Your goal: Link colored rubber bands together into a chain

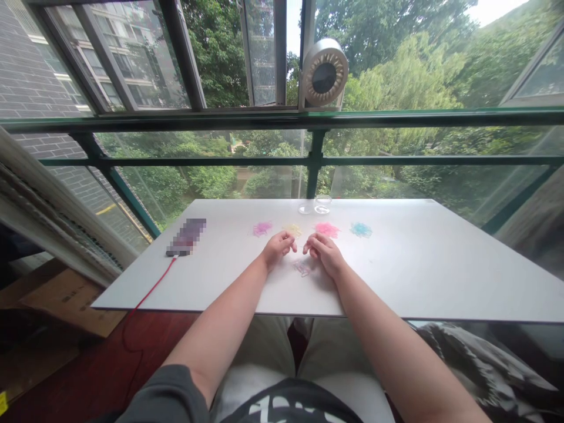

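Observation:
My left hand (280, 248) is over the middle of the white table (396, 270), fingers curled in, just below a pale yellow pile of thin bands (291, 230). Facing it across a small gap, my right hand (325, 252) also has its fingers bent together, right under a pink pile of bands (327, 229). Anything pinched in either hand is too small to make out. Between and below the hands lies a loose mixed cluster of small rubber bands (302, 269). A purple pile (262, 228) sits to the left, and a blue pile (361, 229) to the right.
A clear round jar (323, 204) and a flat clear lid (305, 208) stand at the table's back edge. On the left lies a blurred-out phone (187, 237) with a red cable (154, 285). Behind are a green railing (264, 122) and a round fan (326, 73).

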`<state>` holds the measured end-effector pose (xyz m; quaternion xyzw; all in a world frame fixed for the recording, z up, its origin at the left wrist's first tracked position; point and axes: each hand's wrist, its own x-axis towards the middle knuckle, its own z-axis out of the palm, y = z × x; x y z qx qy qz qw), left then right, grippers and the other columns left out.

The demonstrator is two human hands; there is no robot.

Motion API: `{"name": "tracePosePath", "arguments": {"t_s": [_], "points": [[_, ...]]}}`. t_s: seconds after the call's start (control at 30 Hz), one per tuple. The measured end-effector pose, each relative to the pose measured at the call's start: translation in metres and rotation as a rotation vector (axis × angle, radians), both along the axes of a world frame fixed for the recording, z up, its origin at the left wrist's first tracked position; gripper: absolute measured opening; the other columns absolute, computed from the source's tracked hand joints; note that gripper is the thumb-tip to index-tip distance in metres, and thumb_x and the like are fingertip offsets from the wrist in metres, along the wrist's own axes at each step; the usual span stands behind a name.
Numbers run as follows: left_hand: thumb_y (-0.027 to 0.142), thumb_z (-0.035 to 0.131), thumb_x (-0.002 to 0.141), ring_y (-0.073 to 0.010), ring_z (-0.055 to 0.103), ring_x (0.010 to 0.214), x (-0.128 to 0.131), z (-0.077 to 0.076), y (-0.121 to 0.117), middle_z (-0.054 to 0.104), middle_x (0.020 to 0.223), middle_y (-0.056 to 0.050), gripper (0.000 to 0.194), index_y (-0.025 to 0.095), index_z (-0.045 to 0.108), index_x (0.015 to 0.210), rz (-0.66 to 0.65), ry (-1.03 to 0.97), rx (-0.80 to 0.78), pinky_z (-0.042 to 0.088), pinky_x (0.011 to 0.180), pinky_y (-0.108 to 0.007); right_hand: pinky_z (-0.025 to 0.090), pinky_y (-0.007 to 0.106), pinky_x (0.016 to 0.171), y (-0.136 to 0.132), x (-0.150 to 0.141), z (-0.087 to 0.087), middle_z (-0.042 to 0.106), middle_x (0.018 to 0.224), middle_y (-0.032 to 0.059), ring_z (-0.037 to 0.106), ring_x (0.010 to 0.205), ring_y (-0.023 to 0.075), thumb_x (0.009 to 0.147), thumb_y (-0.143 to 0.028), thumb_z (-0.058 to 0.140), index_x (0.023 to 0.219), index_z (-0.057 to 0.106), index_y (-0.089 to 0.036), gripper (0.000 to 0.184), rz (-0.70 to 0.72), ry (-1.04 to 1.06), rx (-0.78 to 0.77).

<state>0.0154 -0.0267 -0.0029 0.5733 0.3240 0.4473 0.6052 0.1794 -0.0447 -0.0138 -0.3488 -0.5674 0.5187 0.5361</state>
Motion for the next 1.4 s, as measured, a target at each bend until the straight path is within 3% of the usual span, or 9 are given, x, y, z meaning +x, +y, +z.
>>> {"name": "tracePosePath", "arguments": {"t_s": [0.2,0.37,0.47,0.73,1.03,1.23,1.4], "points": [[0.029,0.064,0.067,-0.0035,0.038,0.044,-0.002,-0.007,0.005,0.065,0.066,-0.003,0.022,0.013,0.051,0.073,-0.013,0.016,0.036,0.025,0.045,-0.019,0.026,0.022,0.044,0.001,0.003,-0.002,0.064,0.064,0.0007,0.038,0.043,0.0066,0.074,-0.037,0.059,0.074,0.048,-0.019,0.021,-0.008,0.011,-0.013],[0.022,0.074,0.060,-0.0144,0.062,0.073,-0.001,-0.014,0.008,0.066,0.074,-0.005,0.026,0.012,0.054,0.074,0.032,0.017,0.101,0.044,0.070,-0.027,0.032,0.021,0.045,0.003,0.000,-0.004,0.062,0.064,-0.0009,0.042,0.045,0.0067,0.064,-0.027,0.067,0.072,0.050,-0.019,0.020,-0.081,-0.005,0.003],[0.026,0.074,0.061,-0.0163,0.063,0.076,0.000,-0.018,0.009,0.066,0.075,-0.005,0.027,0.012,0.055,0.074,0.115,0.051,0.134,0.046,0.074,-0.031,0.035,0.022,0.045,0.007,-0.001,-0.009,0.061,0.065,-0.0012,0.045,0.048,0.0076,0.060,-0.029,0.072,0.070,0.050,-0.019,0.026,-0.139,-0.004,-0.003],[0.033,0.076,0.059,-0.0133,0.060,0.065,0.003,-0.020,0.009,0.063,0.068,-0.002,0.030,0.013,0.057,0.071,0.230,0.220,0.213,0.046,0.064,-0.027,0.040,0.025,0.044,0.011,-0.002,-0.014,0.061,0.064,-0.0005,0.049,0.047,0.0102,0.058,-0.035,0.073,0.066,0.048,-0.020,0.030,-0.285,-0.129,0.021],[0.033,0.074,0.062,-0.0135,0.060,0.067,0.001,-0.023,0.011,0.065,0.074,-0.004,0.028,0.013,0.060,0.077,0.239,0.277,0.274,0.048,0.067,-0.027,0.039,0.024,0.048,0.004,-0.003,-0.009,0.062,0.074,0.0011,0.048,0.049,0.0088,0.063,-0.026,0.060,0.079,0.053,-0.019,0.019,-0.277,-0.395,0.120],[0.030,0.074,0.062,-0.0162,0.063,0.074,0.001,-0.024,0.011,0.067,0.079,-0.006,0.029,0.013,0.060,0.080,0.185,0.232,0.247,0.050,0.073,-0.031,0.039,0.024,0.050,0.002,-0.003,-0.007,0.056,0.059,-0.0002,0.047,0.052,0.0111,0.068,-0.029,0.057,0.069,0.057,-0.018,0.011,-0.319,-0.513,0.142],[0.028,0.075,0.061,-0.0180,0.065,0.077,0.002,-0.024,0.009,0.068,0.080,-0.007,0.029,0.012,0.059,0.080,0.161,0.188,0.209,0.050,0.075,-0.033,0.039,0.025,0.052,0.003,-0.002,-0.009,0.058,0.062,-0.0001,0.048,0.054,0.0112,0.068,-0.026,0.056,0.070,0.058,-0.018,0.009,-0.330,-0.514,0.149]]}}
